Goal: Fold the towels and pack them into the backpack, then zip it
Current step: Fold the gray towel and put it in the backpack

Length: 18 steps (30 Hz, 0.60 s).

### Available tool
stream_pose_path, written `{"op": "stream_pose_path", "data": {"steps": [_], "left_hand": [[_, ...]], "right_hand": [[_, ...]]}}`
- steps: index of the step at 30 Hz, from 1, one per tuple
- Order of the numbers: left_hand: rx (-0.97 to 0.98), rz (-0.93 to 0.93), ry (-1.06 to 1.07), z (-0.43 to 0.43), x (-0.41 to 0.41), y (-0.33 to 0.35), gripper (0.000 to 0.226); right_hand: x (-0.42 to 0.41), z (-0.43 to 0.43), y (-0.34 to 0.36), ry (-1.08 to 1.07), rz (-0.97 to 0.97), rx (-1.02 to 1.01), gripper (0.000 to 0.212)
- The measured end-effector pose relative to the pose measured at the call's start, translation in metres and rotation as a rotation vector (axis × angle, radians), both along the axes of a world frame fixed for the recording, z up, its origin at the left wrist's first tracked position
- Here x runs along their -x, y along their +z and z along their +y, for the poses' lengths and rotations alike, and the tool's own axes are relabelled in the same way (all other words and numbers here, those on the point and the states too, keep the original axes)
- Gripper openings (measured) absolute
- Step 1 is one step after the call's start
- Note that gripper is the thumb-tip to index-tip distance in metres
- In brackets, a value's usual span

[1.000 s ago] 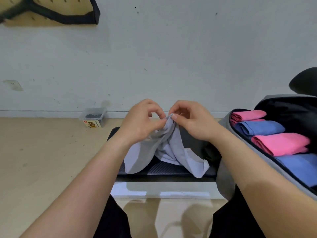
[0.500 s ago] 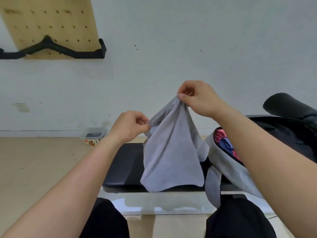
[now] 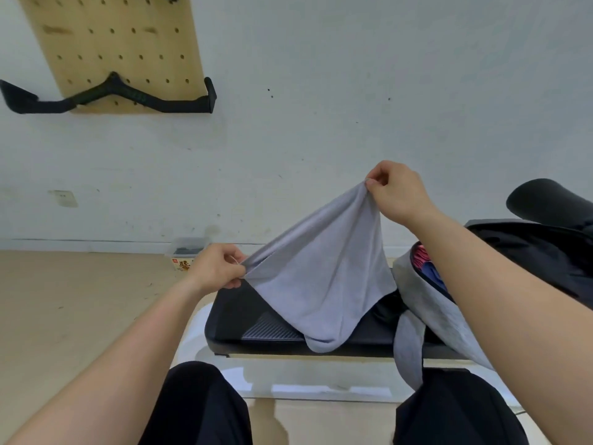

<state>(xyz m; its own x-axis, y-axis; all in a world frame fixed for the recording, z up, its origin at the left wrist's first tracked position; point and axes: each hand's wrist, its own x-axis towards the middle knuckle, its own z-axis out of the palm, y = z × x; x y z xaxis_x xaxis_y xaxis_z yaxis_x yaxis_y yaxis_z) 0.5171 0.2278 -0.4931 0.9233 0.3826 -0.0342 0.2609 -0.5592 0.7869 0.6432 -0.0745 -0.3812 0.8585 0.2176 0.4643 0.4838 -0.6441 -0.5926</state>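
The left hand point(image 3: 216, 268) is held low, above the far left corner of the bench point(image 3: 231, 316); its thumb and fingers are pressed together, pinching one corner of the grey towel point(image 3: 321, 277). The towel hangs in the air between both hands; its upper edge slopes up to the right, and its lowest fold droops onto the bench near the front edge. The right hand point(image 3: 396, 195) is held high, thumb and forefinger pinching the opposite corner, the remaining fingers curled. The backpack point(image 3: 433, 303) lies open at the right end of the bench; folded pink and blue towels show inside it, partly hidden by the right forearm.

Step in hand, by judgement: spreading the towel before the first fold. Procedure: level both hands so the top edge runs straight; draw the corners apart until the cloth hangs flat and free of twist; keep each pinch at the very corner; lower the towel onto the bare bench top, clear of the backpack, before folding.
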Motion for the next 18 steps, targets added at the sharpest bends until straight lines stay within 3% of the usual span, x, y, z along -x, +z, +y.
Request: {"op": "stream_pose_path", "data": {"steps": [5, 8, 16, 18], "left_hand": [[0.274, -0.092, 0.053, 0.008, 0.006, 0.008, 0.011], [0.340, -0.134, 0.055, 0.005, 0.005, 0.010, 0.011], [0.131, -0.109, -0.062, -0.014, -0.001, 0.007, 0.003], [0.021, -0.094, -0.125, -0.017, 0.001, 0.005, 0.017]], "right_hand": [[-0.009, -0.002, -0.023, -0.063, 0.097, -0.018, 0.017], [-0.011, -0.002, -0.030, -0.086, 0.157, -0.080, 0.019], [-0.019, -0.004, -0.028, -0.132, 0.196, -0.109, 0.023], [-0.022, -0.006, -0.029, -0.141, 0.199, -0.102, 0.022]]}}
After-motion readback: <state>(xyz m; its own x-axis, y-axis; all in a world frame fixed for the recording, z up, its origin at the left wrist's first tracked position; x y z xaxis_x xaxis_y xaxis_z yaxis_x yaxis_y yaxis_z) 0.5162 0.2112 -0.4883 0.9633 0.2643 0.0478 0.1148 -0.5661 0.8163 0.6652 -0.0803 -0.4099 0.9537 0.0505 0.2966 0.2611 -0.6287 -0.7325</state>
